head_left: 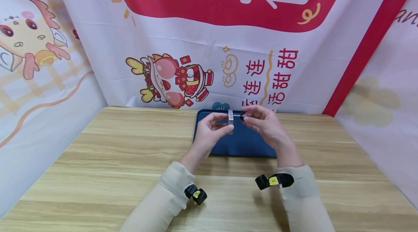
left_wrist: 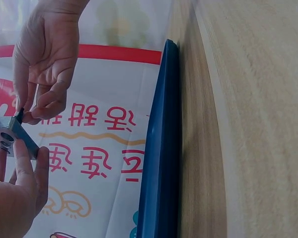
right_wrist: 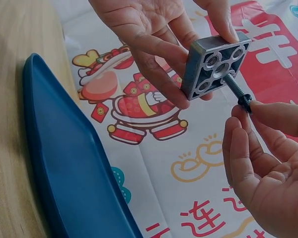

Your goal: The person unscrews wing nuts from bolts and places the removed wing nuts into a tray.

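Observation:
My left hand (head_left: 209,132) grips a square silver metal block (right_wrist: 193,69) by its edges, fingers on one side and thumb on the other. In the right wrist view its face shows several round holes. My right hand (head_left: 266,126) pinches a bolt (right_wrist: 234,88) by its black knob-like head (right_wrist: 245,102). The bolt's threaded shank points at the block, its tip right at a corner hole. Both hands are raised over a blue tray (head_left: 241,145). In the left wrist view the right hand's fingertips cover most of the bolt.
The tray lies at the far side of the wood-grain table (head_left: 130,152), close to a printed cloth backdrop (head_left: 225,36). Cloth panels also stand at the left and right. Black straps with small devices (head_left: 196,194) are worn over both sleeves.

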Demonstrator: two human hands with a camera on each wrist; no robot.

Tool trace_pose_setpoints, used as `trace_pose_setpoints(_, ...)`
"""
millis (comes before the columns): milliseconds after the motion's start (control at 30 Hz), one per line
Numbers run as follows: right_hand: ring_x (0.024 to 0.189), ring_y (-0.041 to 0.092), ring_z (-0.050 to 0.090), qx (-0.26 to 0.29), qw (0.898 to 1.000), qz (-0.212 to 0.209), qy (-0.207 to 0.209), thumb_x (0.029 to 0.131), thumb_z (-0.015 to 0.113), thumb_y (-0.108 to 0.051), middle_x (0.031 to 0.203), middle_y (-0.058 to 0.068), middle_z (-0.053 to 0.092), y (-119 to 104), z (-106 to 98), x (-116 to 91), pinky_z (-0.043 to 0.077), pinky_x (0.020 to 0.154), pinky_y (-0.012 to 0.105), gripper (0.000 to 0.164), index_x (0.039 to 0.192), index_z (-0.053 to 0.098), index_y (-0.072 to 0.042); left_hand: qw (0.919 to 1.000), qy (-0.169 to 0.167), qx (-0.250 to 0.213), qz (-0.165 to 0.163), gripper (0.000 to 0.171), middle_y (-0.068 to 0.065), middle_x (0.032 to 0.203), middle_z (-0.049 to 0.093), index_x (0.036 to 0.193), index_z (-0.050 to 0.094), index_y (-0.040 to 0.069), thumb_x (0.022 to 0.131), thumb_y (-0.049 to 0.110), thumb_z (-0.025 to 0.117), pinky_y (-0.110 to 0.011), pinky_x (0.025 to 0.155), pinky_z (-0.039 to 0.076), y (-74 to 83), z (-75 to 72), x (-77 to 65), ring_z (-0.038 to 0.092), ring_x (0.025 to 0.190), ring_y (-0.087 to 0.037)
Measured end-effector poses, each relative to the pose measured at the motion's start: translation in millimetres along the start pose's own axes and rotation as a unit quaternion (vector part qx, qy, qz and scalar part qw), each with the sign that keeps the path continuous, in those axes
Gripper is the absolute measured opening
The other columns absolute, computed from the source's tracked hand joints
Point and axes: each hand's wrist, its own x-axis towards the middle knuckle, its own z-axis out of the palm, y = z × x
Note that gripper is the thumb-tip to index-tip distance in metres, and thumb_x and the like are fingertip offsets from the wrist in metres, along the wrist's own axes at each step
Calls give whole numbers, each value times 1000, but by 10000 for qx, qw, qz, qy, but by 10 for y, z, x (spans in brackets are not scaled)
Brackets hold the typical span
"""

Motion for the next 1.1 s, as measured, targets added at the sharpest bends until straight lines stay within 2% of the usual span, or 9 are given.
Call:
trace_pose_setpoints(333, 91, 11, 59, -547, 9984, -144, 58, 93, 68, -8, 93, -7, 62, -1, 5, 3, 56, 86, 24, 32, 125, 62, -5, 10000, 31, -6, -32, 35, -15, 127, 66, 123, 61, 3, 89, 2, 71, -37, 97, 56, 1, -3, 0, 67, 105, -20)
trace_pose_setpoints(433, 91, 11, 61, -620, 9980, -113, 61, 96, 66, -12, 95, -7, 63, 1, 0, 4, 56, 88, 26, 30, 124, 62, -5, 10000, 41, 1, -20, 35, -14, 127, 66, 123, 62, 3, 89, 2, 71, -37, 97, 56, 0, -2, -1, 68, 105, -19)
trace_pose_setpoints(567, 87, 11, 59, -653, 9977, 9, 183, 99, 61, -23, 92, -7, 63, 1, -7, 9, 54, 86, 26, 22, 118, 64, -12, 10000, 13, 35, 12, 35, -15, 127, 66, 123, 61, 3, 89, 2, 71, -37, 96, 56, -4, 1, -1, 67, 104, -19)
trace_pose_setpoints(700, 78, 10, 54, -505, 9978, 223, 364, 100, 59, -33, 80, -7, 60, -4, 13, 20, 47, 75, 25, 20, 105, 67, -15, 10000, -9, 27, 37, 36, -17, 127, 65, 124, 61, 1, 89, 1, 71, -38, 95, 57, -8, 1, 2, 68, 103, -18)
trace_pose_setpoints(800, 73, 10, 53, -289, 9979, 380, 448, 100, 58, -34, 72, -7, 60, -9, 53, 24, 44, 72, 25, 20, 96, 66, -17, 10000, -13, 12, 60, 36, -18, 127, 65, 124, 61, 0, 89, 0, 70, -37, 95, 57, -9, 2, 1, 68, 102, -17)
trace_pose_setpoints(1100, 70, 11, 55, 87, 9958, 727, 549, 101, 57, -32, 68, -6, 60, -16, 95, 23, 45, 72, 26, 21, 86, 65, -20, 9999, 9, 57, 113, 36, -17, 126, 66, 123, 61, 1, 89, 1, 71, -37, 96, 57, -3, 5, -6, 68, 103, -18)
